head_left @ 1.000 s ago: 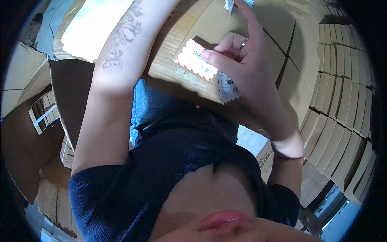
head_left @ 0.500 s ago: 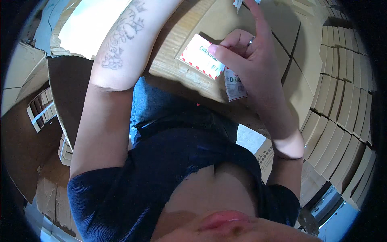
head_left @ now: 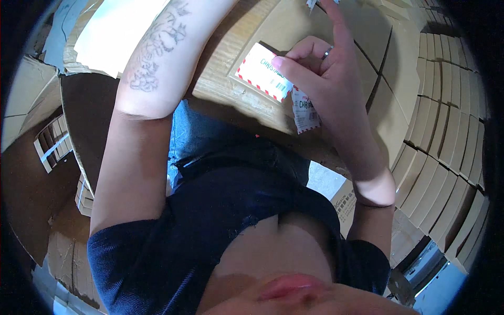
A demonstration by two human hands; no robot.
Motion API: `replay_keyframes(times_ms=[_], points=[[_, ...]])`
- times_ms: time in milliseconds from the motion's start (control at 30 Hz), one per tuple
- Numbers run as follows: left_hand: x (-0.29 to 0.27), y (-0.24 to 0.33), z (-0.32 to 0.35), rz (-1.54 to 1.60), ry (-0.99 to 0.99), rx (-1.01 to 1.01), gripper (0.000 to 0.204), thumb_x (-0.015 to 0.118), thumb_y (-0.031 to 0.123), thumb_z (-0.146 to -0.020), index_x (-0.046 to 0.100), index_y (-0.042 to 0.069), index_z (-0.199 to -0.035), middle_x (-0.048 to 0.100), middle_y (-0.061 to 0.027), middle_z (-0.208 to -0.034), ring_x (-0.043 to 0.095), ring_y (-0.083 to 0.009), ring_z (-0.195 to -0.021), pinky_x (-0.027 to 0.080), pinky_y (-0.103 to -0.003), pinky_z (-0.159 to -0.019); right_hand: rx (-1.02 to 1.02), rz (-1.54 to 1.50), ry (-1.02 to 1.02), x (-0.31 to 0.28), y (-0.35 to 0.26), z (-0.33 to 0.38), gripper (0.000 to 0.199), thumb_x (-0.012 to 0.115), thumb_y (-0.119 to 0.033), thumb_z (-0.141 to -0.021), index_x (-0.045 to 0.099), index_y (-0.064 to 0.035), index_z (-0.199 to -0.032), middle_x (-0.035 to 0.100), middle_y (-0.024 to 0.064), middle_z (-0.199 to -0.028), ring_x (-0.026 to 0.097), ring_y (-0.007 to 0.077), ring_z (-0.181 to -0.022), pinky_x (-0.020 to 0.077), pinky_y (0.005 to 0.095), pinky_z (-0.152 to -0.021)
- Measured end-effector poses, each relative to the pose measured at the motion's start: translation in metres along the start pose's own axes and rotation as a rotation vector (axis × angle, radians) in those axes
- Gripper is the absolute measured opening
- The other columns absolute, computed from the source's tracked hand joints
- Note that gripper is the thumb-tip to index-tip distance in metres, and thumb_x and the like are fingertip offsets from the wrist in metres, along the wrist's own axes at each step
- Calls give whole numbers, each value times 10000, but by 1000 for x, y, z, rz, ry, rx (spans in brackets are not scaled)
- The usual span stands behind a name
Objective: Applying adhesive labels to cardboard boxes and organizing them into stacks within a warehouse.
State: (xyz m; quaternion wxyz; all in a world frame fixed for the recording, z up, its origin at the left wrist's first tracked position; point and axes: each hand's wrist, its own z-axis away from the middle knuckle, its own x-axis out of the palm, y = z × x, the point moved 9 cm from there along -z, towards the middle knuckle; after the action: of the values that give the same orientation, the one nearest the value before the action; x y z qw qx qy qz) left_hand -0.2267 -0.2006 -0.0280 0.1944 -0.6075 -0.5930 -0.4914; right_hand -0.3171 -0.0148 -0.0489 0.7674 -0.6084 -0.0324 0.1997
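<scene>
My right hand [head_left: 336, 68] is over a flat brown cardboard piece [head_left: 310, 23], a ring on one finger. Its thumb tip lies on the right part of a white label [head_left: 262, 71] with a red striped border, which rests on the cardboard. A second, similar label [head_left: 304, 111] hangs out from under the palm, partly hidden; I cannot tell whether the two are joined. One finger stretches up to a small white and blue scrap [head_left: 311, 4] at the top edge. My left forearm [head_left: 160, 58] crosses the upper left, and its hand lies beyond the frame.
Stacked folded cardboard [head_left: 441, 126] rises along the right side. The wooden table edge [head_left: 220, 89] runs in front of my lap. At the left stands an open cardboard box [head_left: 86, 121], and a bright white sheet [head_left: 113, 37] lies at the upper left.
Almost nothing differs. The hanging label under my right palm has shifted very slightly, and the thumb stays on the other label.
</scene>
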Motion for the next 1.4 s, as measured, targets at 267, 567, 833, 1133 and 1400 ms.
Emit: replay_keyframes(times_ms=[267, 567, 833, 1133, 1400], points=[[-2, 0, 0, -15, 19, -3, 195, 645, 215, -948, 628, 41, -861, 628, -46, -713, 600, -132, -619, 545, -240, -608, -19, 17, -6, 3, -4, 0, 929, 664, 44, -852, 72, -64, -1560, 523, 11, -736, 501, 53, -630, 418, 197, -590], [2, -4, -1, -4, 9, -13, 203, 640, 219, -952, 624, 30, -880, 628, -49, -726, 607, -130, -627, 554, -240, -605, -1308, -178, -283, 11, -51, 26, 929, 638, 55, -834, 84, -70, -1569, 523, 28, -731, 503, 78, -623, 431, 223, -588], [-3, -2, 2, -14, 40, -18, 207, 632, 218, -958, 621, 26, -881, 629, -47, -720, 610, -128, -619, 560, -243, -600, 53, 365, -28, 9, -4, -7, 929, 634, 25, -848, 70, -87, -1577, 564, 67, -800, 528, 93, -660, 457, 239, -616], [-1, -4, 5, -18, 37, -5, 212, 615, 220, -970, 621, 25, -884, 631, -42, -726, 606, -119, -621, 555, -236, -595, -34, -91, -68, 1, 6, -4, 923, 668, 7, -876, 39, -84, -1546, 589, 58, -828, 560, 77, -707, 461, 212, -637], [-3, -4, 2, -13, 73, 25, 205, 621, 218, -966, 622, 27, -893, 623, -37, -734, 597, -120, -625, 549, -239, -596, -143, -222, 20, -4, 10, 1, 817, 658, 47, -880, 148, -99, -1501, 637, 73, -862, 642, 126, -824, 526, 258, -767]])
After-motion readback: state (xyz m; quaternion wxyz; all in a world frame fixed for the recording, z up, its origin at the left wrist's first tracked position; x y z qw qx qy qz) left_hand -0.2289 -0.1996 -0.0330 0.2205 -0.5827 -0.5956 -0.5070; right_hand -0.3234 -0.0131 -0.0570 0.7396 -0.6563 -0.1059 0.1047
